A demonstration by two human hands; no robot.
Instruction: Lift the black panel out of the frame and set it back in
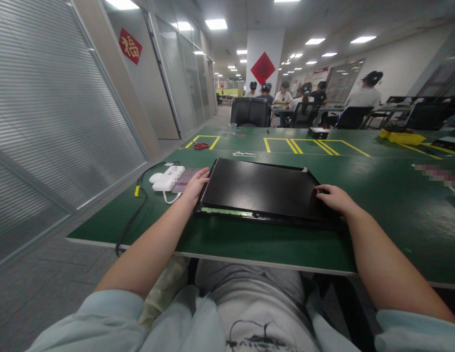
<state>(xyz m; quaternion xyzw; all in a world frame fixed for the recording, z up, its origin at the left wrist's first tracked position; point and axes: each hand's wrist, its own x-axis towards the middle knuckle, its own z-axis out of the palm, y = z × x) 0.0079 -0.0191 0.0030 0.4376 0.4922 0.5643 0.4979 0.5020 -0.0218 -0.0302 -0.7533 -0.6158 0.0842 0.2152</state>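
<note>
So I'm watching through the head cam, and the panel (262,188) is right in front of me: black, lying flat-ish near the close edge of the green surface (381,190), between both hands. There's a black frame (286,219) showing around it, plus a green strip (225,211) along the near left side.

Left hand (195,185) is at the left edge, fingers laid against it; thumb's hidden, so I can't tell if they're clamped. Right hand (335,198) is at the right edge, thumb and index tips close together there. Can't tell from here whether they're actually pinching the panel, the frame or neither.

Other stuff: a white adapter (169,178) just left of the left hand, with a black cable (134,215) running past it. Farther back I've got red scissors (201,145), a clear cup (232,128) and yellow tape (304,141) marking out boxes. Off to the right there's a crumpled yellow thing (401,137). A few people are sitting at tables way behind.
</note>
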